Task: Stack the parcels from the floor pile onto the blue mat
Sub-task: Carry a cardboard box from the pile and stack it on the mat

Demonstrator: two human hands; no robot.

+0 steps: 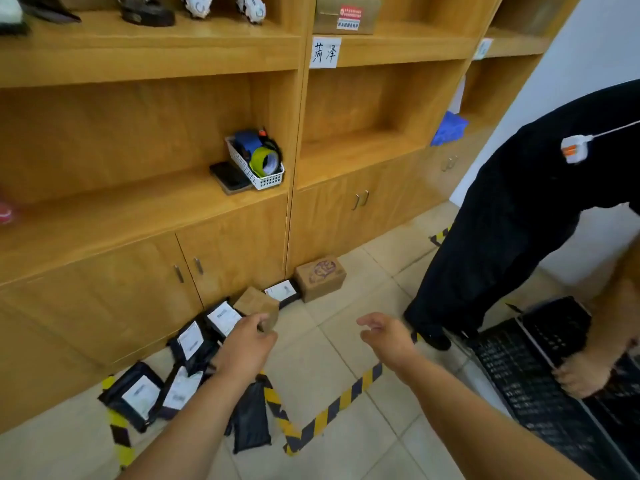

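Note:
Against the foot of the wooden cabinet lies the floor pile: several black parcel bags with white labels [138,396], a small tilted cardboard box [256,303] and a larger printed cardboard box [320,277]. My left hand [246,344] reaches over the bags, and its fingers close on the near corner of the small box. Over bare tiles to the right, my right hand [384,336] hovers with its fingers apart and nothing in it. No blue mat shows in this view.
Yellow-and-black tape [325,414] marks the floor around the pile. Another person in black clothes [502,237] stands at the right, one hand on a black plastic crate [519,368]. A white basket of tape rolls [256,164] sits on the cabinet shelf.

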